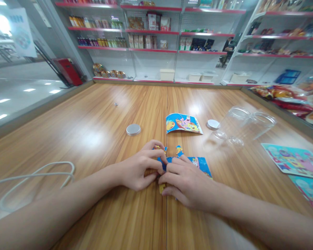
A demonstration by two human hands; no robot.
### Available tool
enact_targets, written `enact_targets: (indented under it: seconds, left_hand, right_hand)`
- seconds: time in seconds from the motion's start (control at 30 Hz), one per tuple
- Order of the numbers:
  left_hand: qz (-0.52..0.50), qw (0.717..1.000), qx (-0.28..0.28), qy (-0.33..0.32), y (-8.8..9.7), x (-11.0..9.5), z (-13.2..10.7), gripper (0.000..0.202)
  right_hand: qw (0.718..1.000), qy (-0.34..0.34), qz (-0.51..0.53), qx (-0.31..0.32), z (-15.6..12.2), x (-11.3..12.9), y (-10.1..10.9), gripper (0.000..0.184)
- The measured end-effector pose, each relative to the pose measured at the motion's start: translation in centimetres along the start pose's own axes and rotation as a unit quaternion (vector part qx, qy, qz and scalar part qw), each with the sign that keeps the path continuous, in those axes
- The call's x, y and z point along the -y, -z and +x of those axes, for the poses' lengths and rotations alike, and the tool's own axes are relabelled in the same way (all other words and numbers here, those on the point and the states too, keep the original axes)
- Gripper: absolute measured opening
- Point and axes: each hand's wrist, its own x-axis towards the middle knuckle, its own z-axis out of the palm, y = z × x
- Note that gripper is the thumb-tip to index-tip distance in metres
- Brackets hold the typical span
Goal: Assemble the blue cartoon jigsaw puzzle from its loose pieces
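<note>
A partly assembled, flat blue jigsaw puzzle with cartoon figures (203, 167) lies on a brown wood-grain table (101, 218), partly covered by the two bare hands. The left hand (143, 168) reaches in from the puzzle's left side, its fingers bent and thumb tip near the fingertips; whether a piece is pinched there I cannot tell. The right hand (187, 180) lies over the puzzle, fingers curled down onto it (they hide much of the middle), and its grip cannot be made out either. A small yellow puzzle piece (162, 188) shows below the right fingertips, at the puzzle's near left. Just beyond the puzzle's far edge is a small blue-and-yellow piece (179, 150). Farther beyond the puzzle stands a curved, glossy cartoon picture card (184, 124). A round silver lid (133, 130) rests to the puzzle's far left, and a round whitish lid (213, 124) to its far right, beside two clear transparent jars (240, 121). Well right of the puzzle lies a pale turquoise cartoon sheet (294, 159); well left, a looped white cable (36, 173).
</note>
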Motion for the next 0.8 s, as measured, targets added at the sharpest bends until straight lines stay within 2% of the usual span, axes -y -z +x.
enact_targets:
  seconds: [0.27,0.57,0.8]
  left_hand:
    - [-0.004,1.0,0.002,-0.002,0.04,0.01,-0.03,0.028]
    - [0.001,1.0,0.006,0.004,0.07,-0.15,0.09,0.026]
    - [0.007,1.0,0.006,0.011,-0.03,0.04,-0.14,0.026]
  right_hand:
    - [1.0,0.001,0.0,0.004,0.38,0.18,-0.29,0.011]
    - [0.996,0.038,-0.037,-0.071,0.44,-0.5,-0.75,0.01]
    - [0.994,0.059,-0.02,-0.093,0.25,-0.31,0.18,0.023]
